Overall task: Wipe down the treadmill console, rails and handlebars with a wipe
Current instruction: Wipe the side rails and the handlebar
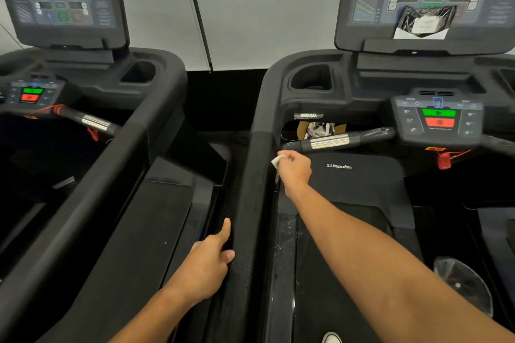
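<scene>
From the head view, the right hand (294, 168) reaches forward toward twelve o'clock and pinches a small white wipe (278, 162) in curled fingers, holding it against the inner side of the treadmill's left rail (252, 203), just below the chrome-banded handlebar (331, 140). The left hand (207, 262) rests on the outer side of the same rail at about seven o'clock, forefinger stretched along it, gripping nothing. At two o'clock sits the console (437, 117), with a crumpled packet (425, 22) propped on the screen above it.
</scene>
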A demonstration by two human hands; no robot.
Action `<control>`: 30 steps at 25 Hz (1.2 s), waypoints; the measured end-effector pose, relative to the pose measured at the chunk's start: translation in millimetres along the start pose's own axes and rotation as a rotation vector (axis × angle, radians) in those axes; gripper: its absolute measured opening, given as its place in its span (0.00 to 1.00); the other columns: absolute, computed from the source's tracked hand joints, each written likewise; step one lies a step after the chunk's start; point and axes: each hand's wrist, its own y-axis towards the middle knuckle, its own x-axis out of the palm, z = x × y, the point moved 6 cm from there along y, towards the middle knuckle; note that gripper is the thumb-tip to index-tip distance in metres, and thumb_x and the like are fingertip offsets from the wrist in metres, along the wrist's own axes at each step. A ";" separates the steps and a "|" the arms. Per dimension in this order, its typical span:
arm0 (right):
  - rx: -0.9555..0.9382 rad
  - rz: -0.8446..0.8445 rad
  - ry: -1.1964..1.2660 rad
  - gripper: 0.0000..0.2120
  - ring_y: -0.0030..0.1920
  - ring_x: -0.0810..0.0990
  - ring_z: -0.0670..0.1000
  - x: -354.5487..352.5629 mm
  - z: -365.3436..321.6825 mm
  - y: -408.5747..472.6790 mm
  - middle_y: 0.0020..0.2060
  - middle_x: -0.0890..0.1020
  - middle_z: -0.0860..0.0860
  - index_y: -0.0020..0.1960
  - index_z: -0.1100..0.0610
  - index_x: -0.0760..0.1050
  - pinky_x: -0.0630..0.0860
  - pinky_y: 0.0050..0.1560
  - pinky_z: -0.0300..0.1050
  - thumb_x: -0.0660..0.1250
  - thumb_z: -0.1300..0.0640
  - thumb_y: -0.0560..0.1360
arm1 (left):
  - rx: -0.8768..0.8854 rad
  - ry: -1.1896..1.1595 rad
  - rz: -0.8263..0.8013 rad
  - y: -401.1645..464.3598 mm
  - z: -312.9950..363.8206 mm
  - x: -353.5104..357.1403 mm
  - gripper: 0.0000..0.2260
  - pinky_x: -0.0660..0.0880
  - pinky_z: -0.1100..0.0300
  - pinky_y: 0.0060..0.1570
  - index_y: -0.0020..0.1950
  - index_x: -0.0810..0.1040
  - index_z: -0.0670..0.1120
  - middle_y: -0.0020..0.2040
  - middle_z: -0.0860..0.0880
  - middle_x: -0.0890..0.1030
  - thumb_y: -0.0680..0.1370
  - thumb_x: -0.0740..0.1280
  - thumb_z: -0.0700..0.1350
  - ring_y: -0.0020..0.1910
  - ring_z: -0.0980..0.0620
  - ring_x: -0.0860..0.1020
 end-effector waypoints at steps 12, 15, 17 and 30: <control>-0.176 -0.088 -0.282 0.13 0.57 0.77 0.54 -10.6 74.7 -58.0 0.51 0.84 0.51 0.62 0.48 0.78 0.71 0.56 0.42 0.63 0.58 0.81 | -0.017 0.032 -0.008 -7.6 5.4 -1.6 0.30 0.81 0.39 0.42 0.81 0.49 0.59 0.59 0.45 0.82 0.84 0.60 0.43 0.57 0.35 0.80; -0.182 -0.240 -0.299 0.10 0.49 0.81 0.48 -32.0 122.0 -129.5 0.48 0.83 0.49 0.56 0.46 0.74 0.76 0.47 0.39 0.65 0.59 0.79 | -0.017 0.038 -0.013 -8.9 6.9 -3.6 0.30 0.83 0.43 0.41 0.81 0.49 0.59 0.58 0.48 0.81 0.84 0.59 0.43 0.54 0.37 0.82; -0.092 -0.314 -0.331 0.10 0.47 0.81 0.42 -50.4 158.0 -164.5 0.48 0.83 0.46 0.51 0.41 0.74 0.77 0.45 0.32 0.67 0.58 0.79 | -0.023 0.049 -0.022 -9.2 9.4 -3.6 0.30 0.83 0.46 0.40 0.81 0.48 0.59 0.60 0.49 0.79 0.84 0.59 0.43 0.53 0.41 0.82; 0.015 0.003 0.070 0.08 0.46 0.81 0.42 -47.7 112.9 -181.0 0.49 0.80 0.45 0.50 0.48 0.83 0.75 0.43 0.30 0.71 0.61 0.76 | 0.063 0.081 -0.013 3.0 37.2 -12.0 0.34 0.79 0.55 0.59 0.81 0.49 0.59 0.69 0.56 0.72 0.82 0.64 0.43 0.59 0.56 0.78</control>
